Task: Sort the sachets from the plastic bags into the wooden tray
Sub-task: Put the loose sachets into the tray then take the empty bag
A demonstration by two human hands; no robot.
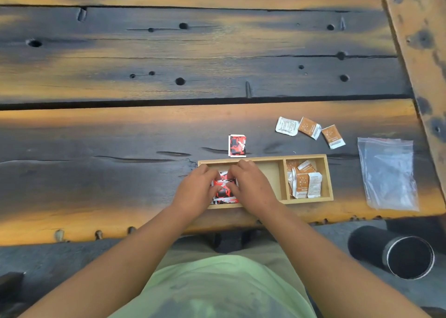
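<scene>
A wooden tray (282, 159) with two compartments lies near the table's front edge. Both hands are in its large left compartment: my left hand (196, 189) and my right hand (251, 185) hold a stack of red-and-black sachets (224, 191) between their fingers from either side. The small right compartment holds several orange-and-white sachets (304, 182). One red-and-black sachet (237, 145) lies on the table just behind the tray. Three orange-and-white sachets (309, 128) lie loose behind the tray's right end. An empty-looking clear plastic bag (387, 173) lies to the right of the tray.
The table is dark, worn planks with knot holes and a gap (193, 101) across the middle. A slanted wooden beam (420, 40) crosses the right side. A black cylinder (395, 252) lies on the floor at the lower right, below the table edge.
</scene>
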